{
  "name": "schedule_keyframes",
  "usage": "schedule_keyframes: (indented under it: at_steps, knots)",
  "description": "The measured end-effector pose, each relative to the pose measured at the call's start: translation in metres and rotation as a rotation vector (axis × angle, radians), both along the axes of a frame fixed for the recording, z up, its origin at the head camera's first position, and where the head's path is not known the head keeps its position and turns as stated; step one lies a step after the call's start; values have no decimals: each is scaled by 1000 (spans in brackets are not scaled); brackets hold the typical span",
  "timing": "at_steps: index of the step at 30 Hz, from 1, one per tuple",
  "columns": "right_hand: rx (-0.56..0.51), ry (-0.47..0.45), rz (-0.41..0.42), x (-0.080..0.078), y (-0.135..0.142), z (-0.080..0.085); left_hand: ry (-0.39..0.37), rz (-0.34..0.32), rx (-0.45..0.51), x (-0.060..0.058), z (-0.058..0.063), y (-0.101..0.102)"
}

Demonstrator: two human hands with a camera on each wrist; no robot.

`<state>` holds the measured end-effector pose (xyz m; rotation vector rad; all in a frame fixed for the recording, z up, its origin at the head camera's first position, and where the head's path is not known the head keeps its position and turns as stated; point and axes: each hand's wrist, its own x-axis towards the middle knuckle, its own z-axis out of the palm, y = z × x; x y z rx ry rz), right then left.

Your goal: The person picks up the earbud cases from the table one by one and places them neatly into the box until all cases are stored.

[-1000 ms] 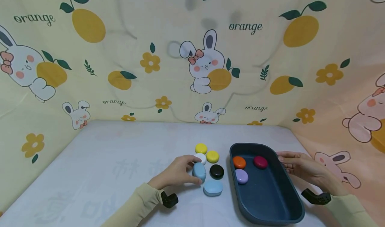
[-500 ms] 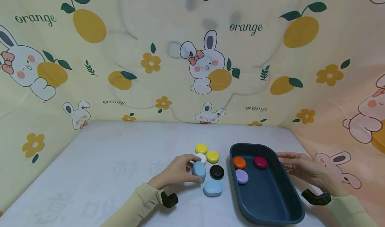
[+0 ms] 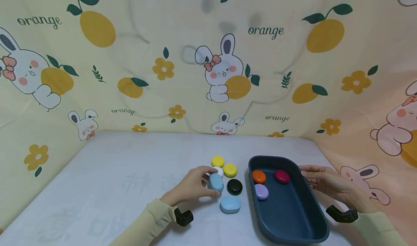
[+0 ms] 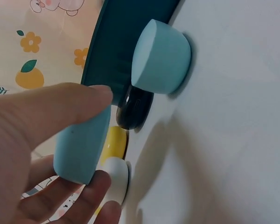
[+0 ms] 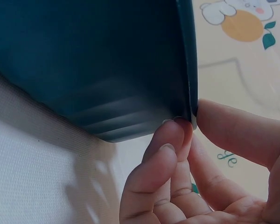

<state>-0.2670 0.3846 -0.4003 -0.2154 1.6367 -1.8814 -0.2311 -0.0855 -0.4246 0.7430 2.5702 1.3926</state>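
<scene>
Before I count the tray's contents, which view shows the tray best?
Head: the tray shows end to end, interior included. Left wrist catches only part of its wall; right wrist, a close wall section.

The tray (image 3: 290, 217) is dark blue, blocks (image 3: 230, 204) light blue.

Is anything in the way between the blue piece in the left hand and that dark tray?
Yes: the black piece lies directly between the held blue piece and the tray, whose raised side also faces that way. Lifting the blue piece over both would probably clear them.
</scene>
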Motion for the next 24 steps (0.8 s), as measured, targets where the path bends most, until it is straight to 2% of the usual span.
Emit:
schedule_keyframes:
  at_steps: [6, 10, 13, 19, 24]
  knots:
    - [48, 26, -14, 3, 2, 0, 30, 13, 83, 6, 8, 10]
    - [45, 31, -31, 2, 1, -2, 95, 9, 164, 12, 22, 26]
    - [54, 41, -46, 0, -2, -2, 140, -22, 192, 15, 33, 42]
    - [43, 43, -31, -1, -1, -1, 188, -97, 159, 17, 48, 83]
    - [85, 42, -55, 1, -1, -1, 232, -166, 74, 15, 48, 110]
